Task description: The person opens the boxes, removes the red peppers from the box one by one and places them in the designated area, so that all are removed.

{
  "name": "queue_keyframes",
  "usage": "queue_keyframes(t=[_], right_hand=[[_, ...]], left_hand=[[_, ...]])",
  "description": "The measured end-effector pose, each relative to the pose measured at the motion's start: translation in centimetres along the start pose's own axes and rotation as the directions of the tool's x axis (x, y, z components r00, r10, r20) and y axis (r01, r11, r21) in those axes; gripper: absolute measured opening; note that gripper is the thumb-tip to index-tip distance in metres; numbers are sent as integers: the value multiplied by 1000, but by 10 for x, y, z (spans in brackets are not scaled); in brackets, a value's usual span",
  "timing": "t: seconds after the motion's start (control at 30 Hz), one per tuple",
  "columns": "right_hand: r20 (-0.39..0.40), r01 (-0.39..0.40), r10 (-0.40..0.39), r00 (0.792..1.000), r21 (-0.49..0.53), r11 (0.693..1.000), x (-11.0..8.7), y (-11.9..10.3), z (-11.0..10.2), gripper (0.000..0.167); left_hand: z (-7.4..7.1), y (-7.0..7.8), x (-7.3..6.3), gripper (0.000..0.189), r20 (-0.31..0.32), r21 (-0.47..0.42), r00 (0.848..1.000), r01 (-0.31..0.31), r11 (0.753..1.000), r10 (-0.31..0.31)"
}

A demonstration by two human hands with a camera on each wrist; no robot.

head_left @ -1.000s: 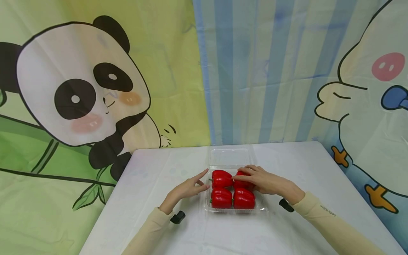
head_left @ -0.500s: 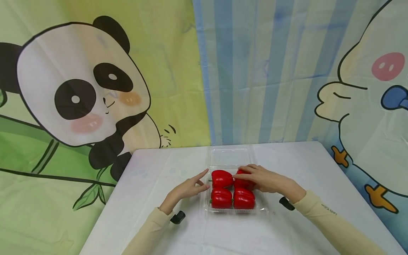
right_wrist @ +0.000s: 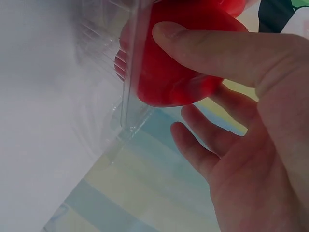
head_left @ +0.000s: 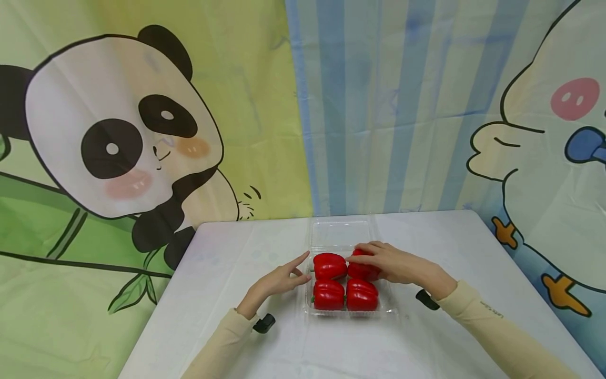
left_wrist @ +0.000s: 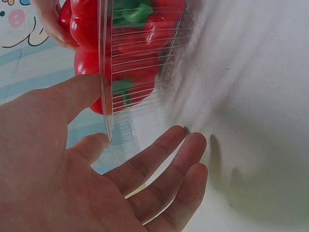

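Observation:
Several red bell peppers, among them a front-left pepper [head_left: 329, 295], sit in a clear plastic clamshell box [head_left: 347, 312]. My right hand [head_left: 400, 263] grips the back-right bell pepper [head_left: 362, 271] from above. The right wrist view shows the thumb along one side of that pepper [right_wrist: 193, 72], with fingers partly hidden behind it. At the box's left side, my left hand [head_left: 279, 279] touches the rim with thumb and index fingertip. Its other fingers [left_wrist: 169, 169] extend loosely beside the box wall in the left wrist view. Green stems [left_wrist: 125, 89] show through the ribbed wall.
The box's transparent lid [head_left: 342, 233] lies folded back toward the table's far edge. A white-covered table [head_left: 440, 237] carries the box. Behind it hangs a printed curtain [head_left: 369, 131] with a panda and stripes.
My right hand has shifted slightly up and right, and the back-right bell pepper has moved a little with it. The left hand stays at the box's side.

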State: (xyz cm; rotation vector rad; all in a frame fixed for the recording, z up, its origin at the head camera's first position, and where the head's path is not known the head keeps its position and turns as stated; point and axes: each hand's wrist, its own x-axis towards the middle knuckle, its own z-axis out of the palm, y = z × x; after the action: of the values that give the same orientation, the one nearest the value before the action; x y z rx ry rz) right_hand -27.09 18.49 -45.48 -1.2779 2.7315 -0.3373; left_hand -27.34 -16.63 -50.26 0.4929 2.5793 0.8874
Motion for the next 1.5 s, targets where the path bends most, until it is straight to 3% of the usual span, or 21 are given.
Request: queue_keyframes(t=[1.07, 1.5], right_hand=[[-67, -40, 39, 997, -16, 999, -8, -6, -18, 89], [-148, -27, 15, 989, -77, 997, -13, -3, -23, 89]], left_hand=[[1, -1, 1, 75, 2, 3, 1000, 6, 1000, -6], [0, -1, 0, 75, -2, -4, 1000, -7, 1000, 7]])
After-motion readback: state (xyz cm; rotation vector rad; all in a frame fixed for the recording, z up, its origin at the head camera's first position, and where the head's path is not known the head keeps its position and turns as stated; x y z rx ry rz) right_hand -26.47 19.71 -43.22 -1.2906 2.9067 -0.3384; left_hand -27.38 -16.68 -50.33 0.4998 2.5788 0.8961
